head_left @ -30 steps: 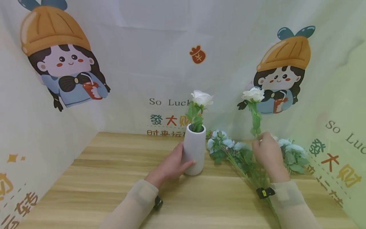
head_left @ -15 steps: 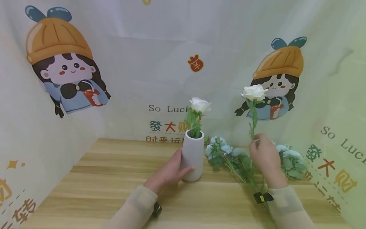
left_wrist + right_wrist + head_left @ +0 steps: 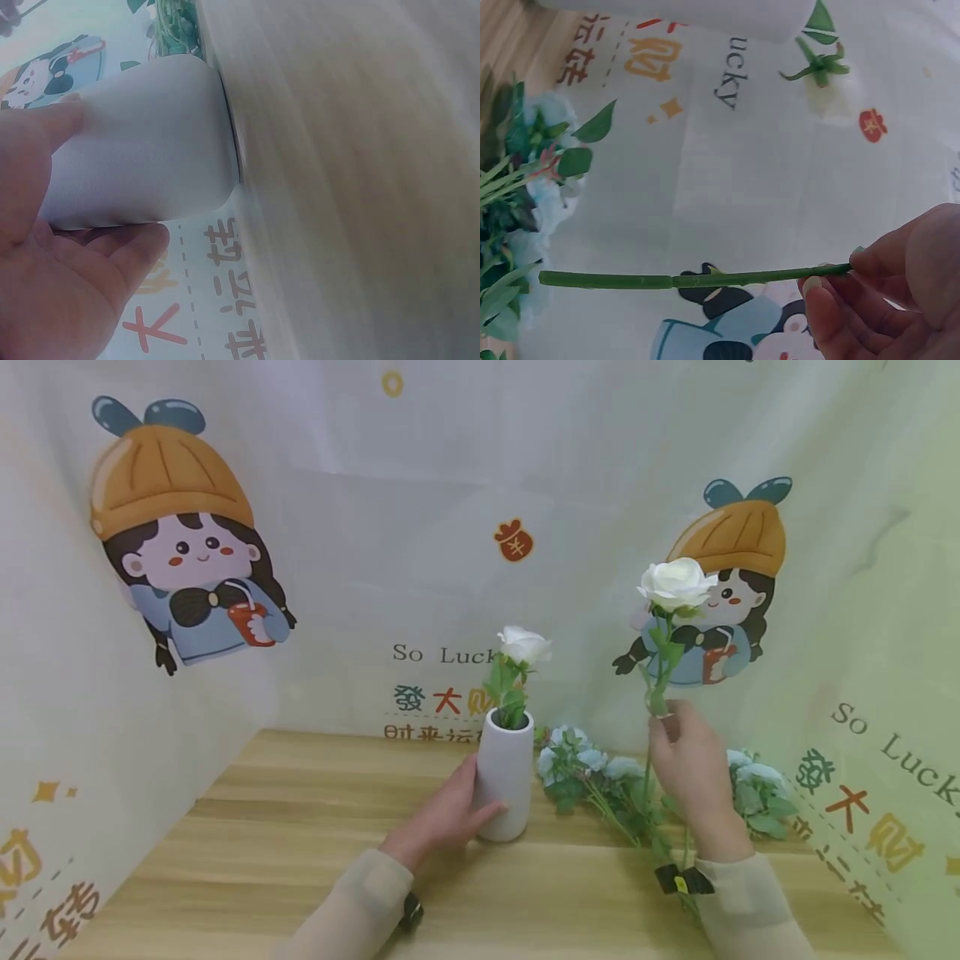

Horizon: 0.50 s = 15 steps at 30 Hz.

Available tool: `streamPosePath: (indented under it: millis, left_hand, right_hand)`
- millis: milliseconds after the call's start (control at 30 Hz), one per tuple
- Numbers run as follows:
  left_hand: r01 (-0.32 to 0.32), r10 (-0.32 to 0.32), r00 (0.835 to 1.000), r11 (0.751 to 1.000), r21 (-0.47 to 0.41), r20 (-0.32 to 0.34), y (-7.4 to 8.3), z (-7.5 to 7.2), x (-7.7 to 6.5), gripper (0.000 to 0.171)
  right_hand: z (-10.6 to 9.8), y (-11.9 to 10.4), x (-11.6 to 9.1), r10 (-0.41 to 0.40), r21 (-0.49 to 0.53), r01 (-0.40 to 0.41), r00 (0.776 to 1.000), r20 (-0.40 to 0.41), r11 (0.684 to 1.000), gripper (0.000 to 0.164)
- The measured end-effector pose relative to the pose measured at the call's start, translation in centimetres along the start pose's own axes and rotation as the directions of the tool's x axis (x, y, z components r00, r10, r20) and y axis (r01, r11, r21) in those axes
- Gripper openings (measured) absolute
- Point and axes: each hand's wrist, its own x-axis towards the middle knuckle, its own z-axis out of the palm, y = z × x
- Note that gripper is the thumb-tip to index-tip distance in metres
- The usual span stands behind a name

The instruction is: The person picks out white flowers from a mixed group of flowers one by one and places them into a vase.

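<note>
A white vase (image 3: 504, 781) stands upright on the wooden table, with one white rose (image 3: 523, 645) in its mouth. My left hand (image 3: 442, 814) grips the vase low on its left side; in the left wrist view the thumb and fingers (image 3: 139, 251) wrap its body. My right hand (image 3: 693, 768) pinches the stem of a second white rose (image 3: 677, 585), held upright to the right of the vase. In the right wrist view its bare green stem (image 3: 667, 280) sticks out below the thumb and fingertips, its lower end free.
Pale blue flowers with green leaves (image 3: 566, 760) lie on the table right of the vase, and more blue flowers (image 3: 761, 785) lie beyond my right hand. A printed cloth (image 3: 337, 568) hangs behind the wooden table (image 3: 300, 827).
My right hand has lifted the second rose, bringing it slightly nearer and showing more of its stem. The left hand keeps its grip on the vase. The head view has tilted upward.
</note>
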Motion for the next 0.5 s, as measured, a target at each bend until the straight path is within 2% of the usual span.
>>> streamPosePath:
  millis: [133, 333, 500]
  left_hand:
    - [0.005, -0.005, 1.0, 1.0, 0.003, 0.0, -0.1, 0.2, -0.3, 0.087]
    - [0.0, 0.0, 1.0, 1.0, -0.008, -0.003, 0.1, 0.1, -0.1, 0.087]
    - [0.008, -0.008, 1.0, 1.0, -0.007, 0.0, 0.0, 0.0, -0.1, 0.089]
  right_hand:
    - [-0.1, -1.0, -0.2, -0.014, 0.034, 0.015, 1.0, -0.022, 0.999, 0.038]
    - [-0.1, -2.5, 0.3, -0.063, 0.069, 0.07, 0.993, -0.103, 0.995, 0.038]
    - [0.2, -4.1, 0.3, -0.075, 0.118, 0.092, 0.987, -0.141, 0.989, 0.03]
